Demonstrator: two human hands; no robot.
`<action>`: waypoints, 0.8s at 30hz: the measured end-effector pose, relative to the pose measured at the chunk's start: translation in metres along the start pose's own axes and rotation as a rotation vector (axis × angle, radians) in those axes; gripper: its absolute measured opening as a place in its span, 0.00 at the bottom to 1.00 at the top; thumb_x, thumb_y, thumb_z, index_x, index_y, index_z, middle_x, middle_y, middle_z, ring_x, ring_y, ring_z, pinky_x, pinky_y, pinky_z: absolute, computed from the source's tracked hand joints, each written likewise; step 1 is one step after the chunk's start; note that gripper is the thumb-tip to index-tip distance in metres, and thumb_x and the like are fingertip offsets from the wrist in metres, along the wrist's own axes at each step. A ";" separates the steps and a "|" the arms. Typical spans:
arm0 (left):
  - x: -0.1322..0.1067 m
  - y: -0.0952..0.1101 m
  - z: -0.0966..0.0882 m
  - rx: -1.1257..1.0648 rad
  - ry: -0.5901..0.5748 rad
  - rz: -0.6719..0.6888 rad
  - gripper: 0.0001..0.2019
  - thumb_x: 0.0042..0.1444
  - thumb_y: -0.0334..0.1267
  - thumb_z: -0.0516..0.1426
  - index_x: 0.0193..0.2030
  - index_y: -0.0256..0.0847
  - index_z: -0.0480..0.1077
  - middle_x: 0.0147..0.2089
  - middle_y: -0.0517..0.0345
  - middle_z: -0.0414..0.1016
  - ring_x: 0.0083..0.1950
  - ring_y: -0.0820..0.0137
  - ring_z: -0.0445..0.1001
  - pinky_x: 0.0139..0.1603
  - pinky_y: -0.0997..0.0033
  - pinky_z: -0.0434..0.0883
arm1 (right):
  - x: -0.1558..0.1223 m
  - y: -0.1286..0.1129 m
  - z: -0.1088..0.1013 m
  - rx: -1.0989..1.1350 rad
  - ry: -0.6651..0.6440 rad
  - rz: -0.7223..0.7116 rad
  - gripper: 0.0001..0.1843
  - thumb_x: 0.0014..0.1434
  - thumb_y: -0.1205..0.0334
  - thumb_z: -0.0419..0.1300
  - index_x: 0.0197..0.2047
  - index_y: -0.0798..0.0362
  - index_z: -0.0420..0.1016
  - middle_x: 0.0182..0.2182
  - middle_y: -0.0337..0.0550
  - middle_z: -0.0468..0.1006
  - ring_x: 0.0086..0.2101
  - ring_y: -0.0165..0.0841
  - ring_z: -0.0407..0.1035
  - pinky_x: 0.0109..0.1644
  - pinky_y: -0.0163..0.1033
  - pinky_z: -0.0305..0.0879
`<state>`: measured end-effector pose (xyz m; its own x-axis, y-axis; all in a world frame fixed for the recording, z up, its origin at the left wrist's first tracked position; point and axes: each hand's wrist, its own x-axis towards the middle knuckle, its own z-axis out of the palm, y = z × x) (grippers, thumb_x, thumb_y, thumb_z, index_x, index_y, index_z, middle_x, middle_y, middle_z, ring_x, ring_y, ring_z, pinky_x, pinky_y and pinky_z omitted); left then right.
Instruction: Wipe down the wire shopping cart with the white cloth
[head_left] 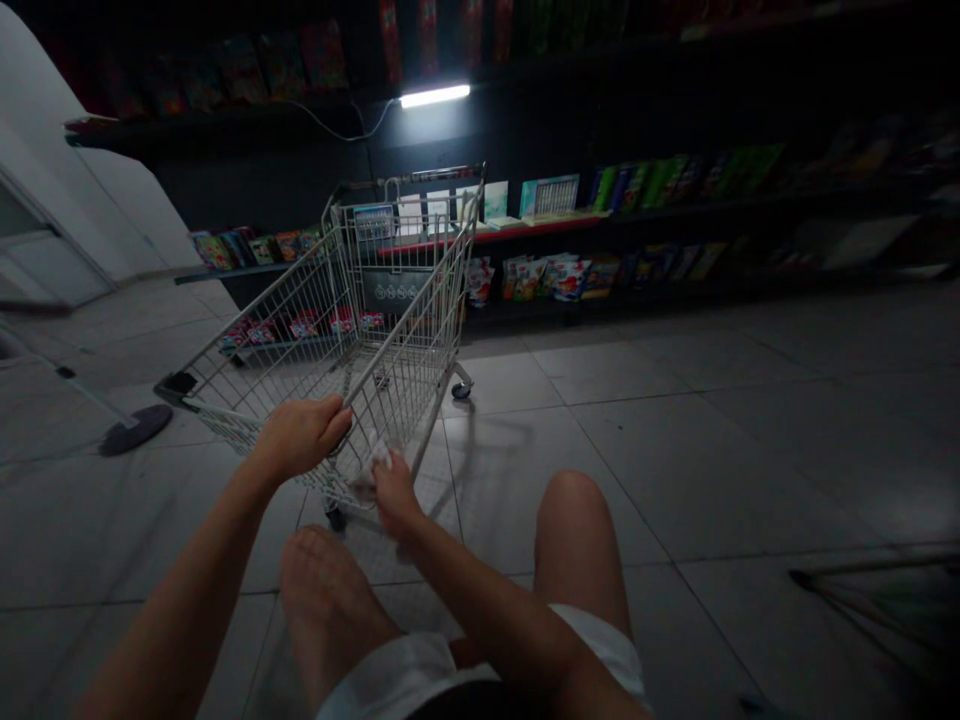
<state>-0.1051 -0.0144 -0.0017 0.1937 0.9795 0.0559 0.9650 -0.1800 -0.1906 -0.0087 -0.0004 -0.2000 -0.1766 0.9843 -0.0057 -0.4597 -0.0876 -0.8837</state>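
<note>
Our two bare knees [577, 540] and white shorts [600, 645] are closest to the camera, low over the floor [675, 420]. Just beyond them stands one wire shopping cart [420, 330], tilted in the view. Our left hand [300, 435] has its grip closed around the top rim of the cart. Our right hand [394, 495] is lower and just beside it, and its grip pinches one small white cloth [379, 455] against the wires of the cart. The floor is of large pale tiles, and the room is a dim shop. Long dark shelves [675, 215] with many coloured packs run behind the cart, under one lit tube lamp [435, 95]. We count two wheels [461, 390] of the cart clearly.
</note>
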 end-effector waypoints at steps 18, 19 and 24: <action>-0.001 0.019 -0.005 0.025 -0.037 0.003 0.23 0.66 0.50 0.37 0.35 0.41 0.67 0.30 0.52 0.75 0.33 0.62 0.73 0.32 0.66 0.54 | 0.089 -0.045 -0.041 -0.867 0.189 -0.544 0.35 0.52 0.72 0.50 0.65 0.58 0.61 0.54 0.57 0.63 0.53 0.39 0.65 0.59 0.47 0.68; 0.000 0.019 -0.005 0.025 -0.038 0.005 0.23 0.66 0.50 0.37 0.35 0.41 0.67 0.30 0.52 0.75 0.33 0.62 0.73 0.32 0.66 0.54 | 0.078 -0.032 -0.039 -0.895 0.164 -0.550 0.36 0.52 0.72 0.51 0.66 0.60 0.59 0.55 0.59 0.62 0.54 0.40 0.65 0.59 0.48 0.68; -0.002 0.015 -0.002 0.037 -0.034 -0.016 0.23 0.66 0.50 0.36 0.36 0.41 0.66 0.30 0.51 0.76 0.34 0.61 0.74 0.31 0.66 0.54 | 0.014 -0.016 -0.048 -0.849 -0.081 -0.561 0.32 0.51 0.72 0.51 0.60 0.58 0.68 0.47 0.53 0.69 0.48 0.38 0.68 0.56 0.45 0.70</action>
<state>-0.0909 -0.0187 -0.0028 0.1713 0.9849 0.0256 0.9606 -0.1612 -0.2263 0.0381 0.0220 -0.2083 -0.1981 0.8338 0.5152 0.2691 0.5517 -0.7894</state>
